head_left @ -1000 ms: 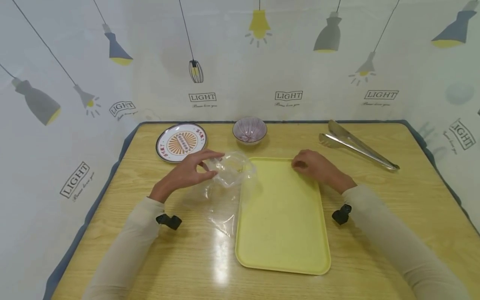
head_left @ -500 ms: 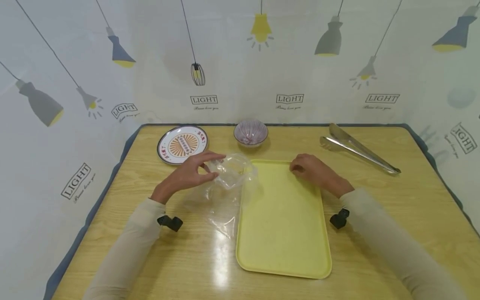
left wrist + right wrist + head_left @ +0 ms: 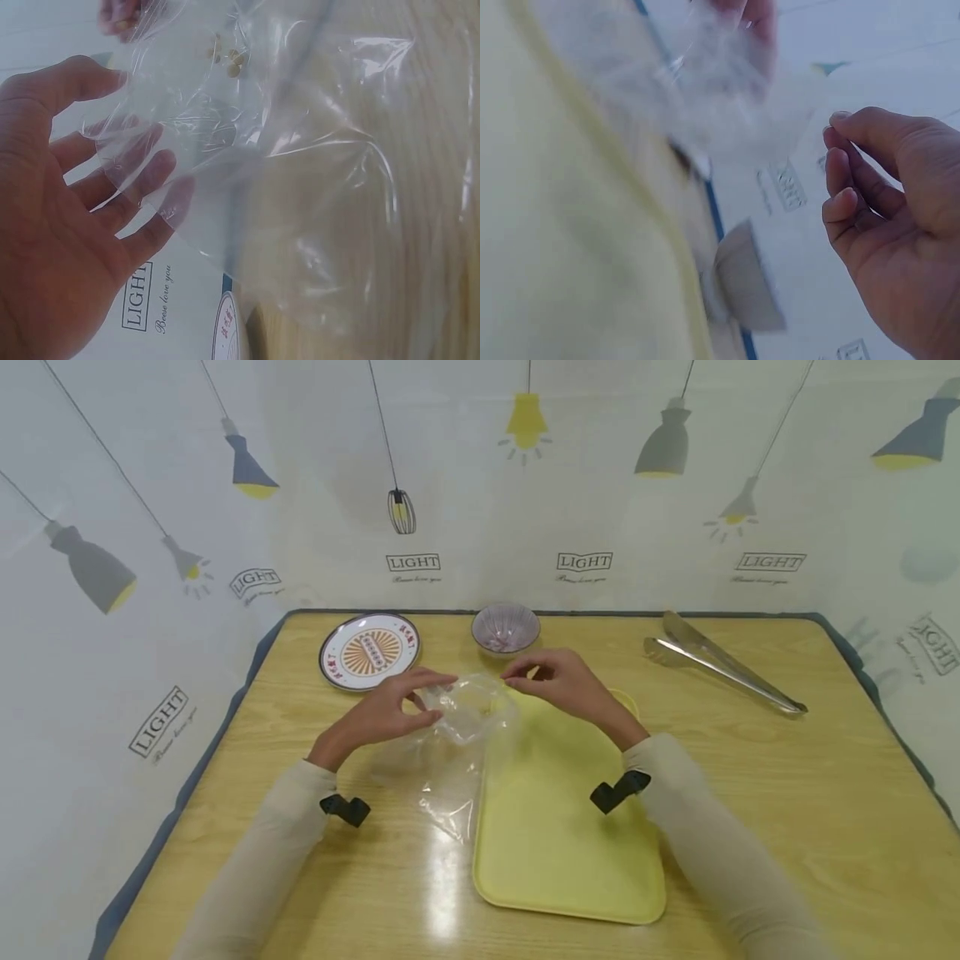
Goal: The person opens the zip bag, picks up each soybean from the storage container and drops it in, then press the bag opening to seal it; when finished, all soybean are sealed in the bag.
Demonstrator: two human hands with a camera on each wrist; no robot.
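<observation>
My left hand (image 3: pixel 386 714) holds a clear plastic bag (image 3: pixel 450 777) near its mouth, thumb and fingers spread apart around the rim. Through the film in the left wrist view, several small round yellow beans (image 3: pixel 235 67) show inside the bag. My right hand (image 3: pixel 562 685) is at the bag's mouth on the right, thumb and fingertips drawn together. Between them, a speck of yellow like one bean (image 3: pixel 122 25) shows in the left wrist view. Under the right forearm lies a yellow tray (image 3: pixel 570 860), its left edge overlapped by the bag.
A round printed plate (image 3: pixel 370 652) stands at the back left, with a purple striped bowl (image 3: pixel 506 628) to its right. Metal tongs (image 3: pixel 723 668) lie at the back right of the wooden table (image 3: pixel 787 802). A lamp-patterned cloth (image 3: pixel 465 443) rises behind and beside the table.
My right hand has moved left, from over the tray's far right corner to the mouth of the bag. The left hand keeps the bag in nearly the same place.
</observation>
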